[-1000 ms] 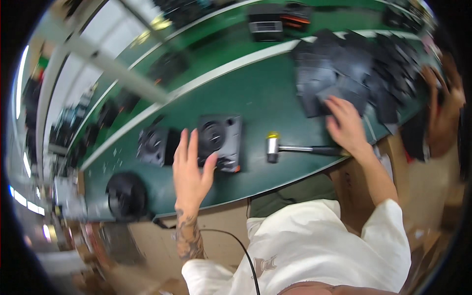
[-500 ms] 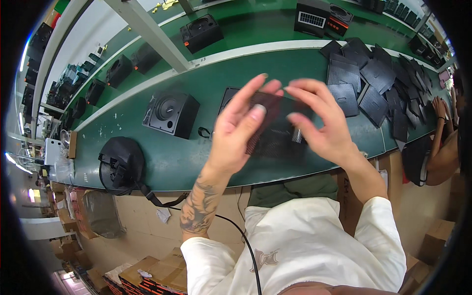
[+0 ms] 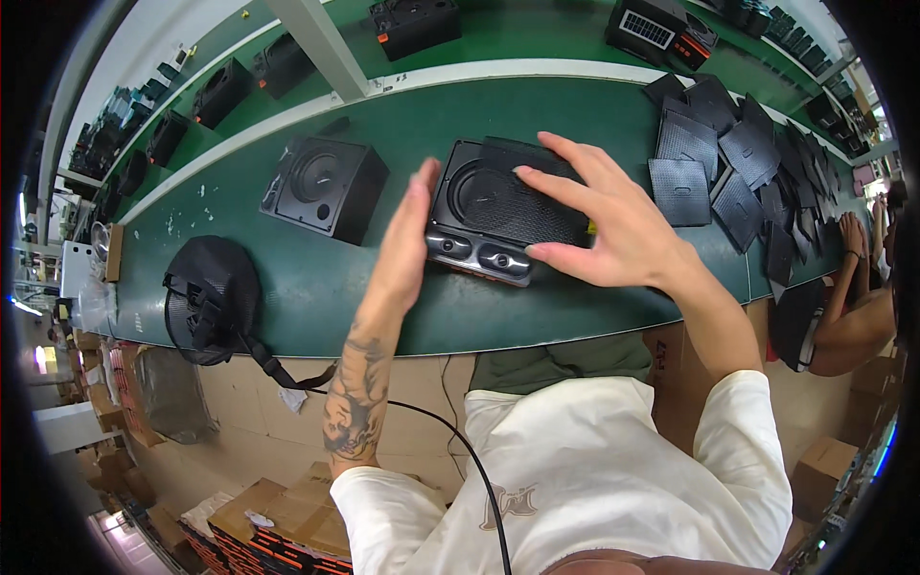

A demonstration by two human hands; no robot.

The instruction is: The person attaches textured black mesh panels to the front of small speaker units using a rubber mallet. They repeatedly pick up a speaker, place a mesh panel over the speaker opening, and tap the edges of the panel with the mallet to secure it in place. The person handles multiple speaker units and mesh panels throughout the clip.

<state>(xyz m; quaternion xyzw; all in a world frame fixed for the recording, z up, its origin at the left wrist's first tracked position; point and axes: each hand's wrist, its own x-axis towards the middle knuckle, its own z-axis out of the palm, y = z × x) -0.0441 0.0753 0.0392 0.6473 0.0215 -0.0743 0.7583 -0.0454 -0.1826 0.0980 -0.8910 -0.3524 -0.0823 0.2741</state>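
Note:
A black speaker box (image 3: 448,204) lies on the green bench in front of me, its round cone facing up and a glossy strip with two knobs (image 3: 474,253) along its near side. Over the face lies a black mesh grille (image 3: 537,213), with the cone showing through it. My right hand (image 3: 613,216) spans the grille at its right part, fingers on top and thumb at the near edge. Upright beside the speaker's left side is my left hand (image 3: 407,235), fingers stretched out and holding nothing. Whether its palm touches the box I cannot tell.
Another black speaker box (image 3: 326,187) stands to the left. A black mesh bag with a strap (image 3: 213,299) sits at the bench's near left edge. Several black panels (image 3: 682,192) are piled at the right, near another person's hands (image 3: 851,235). More speakers (image 3: 417,24) stand beyond the white rail.
The blurred mesh grille between my hands is now down over the speaker's face. My left hand has moved left and down to the speaker's side; my right hand has come down onto the grille.

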